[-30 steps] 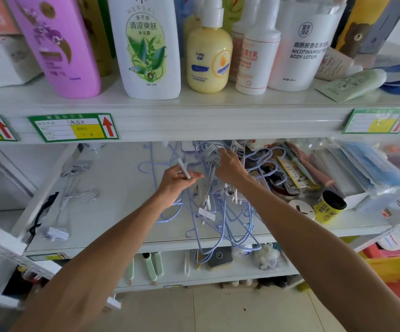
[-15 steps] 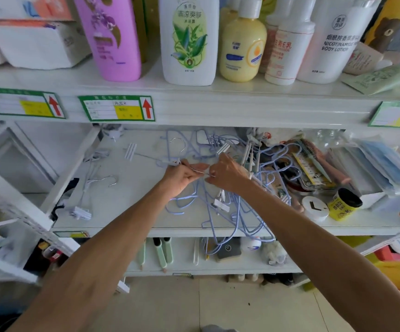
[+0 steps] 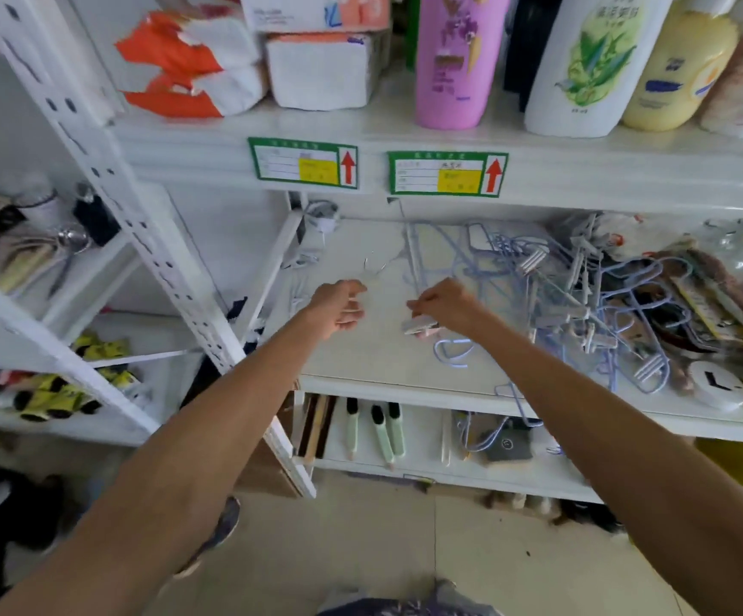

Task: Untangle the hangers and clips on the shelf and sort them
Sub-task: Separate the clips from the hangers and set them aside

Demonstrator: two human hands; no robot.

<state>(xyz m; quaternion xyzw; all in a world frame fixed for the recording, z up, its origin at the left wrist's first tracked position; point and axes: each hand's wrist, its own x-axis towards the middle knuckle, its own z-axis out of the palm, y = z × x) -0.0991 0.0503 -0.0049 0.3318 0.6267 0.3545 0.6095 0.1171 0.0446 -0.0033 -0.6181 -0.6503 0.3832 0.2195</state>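
- Fingertips [image 3: 415, 312] of the right hand [image 3: 445, 304] are pinched on a white clip [image 3: 418, 326], holding it just above the shelf [image 3: 360, 349].
- Left hand [image 3: 338, 304] sits beside it, fingers curled loosely inward; a thin wire hook [image 3: 374, 265] lies just past its knuckles, and whether it grips that, I cannot tell.
- Between and behind the hands, a pale blue hanger [image 3: 451, 353] lies flat on the shelf.
- Off to the right, the tangled pile of hangers and clips [image 3: 583, 295] fills the middle of the shelf.
- Up top, a pink bottle [image 3: 449, 60] stands over two green price tags [image 3: 447, 173].
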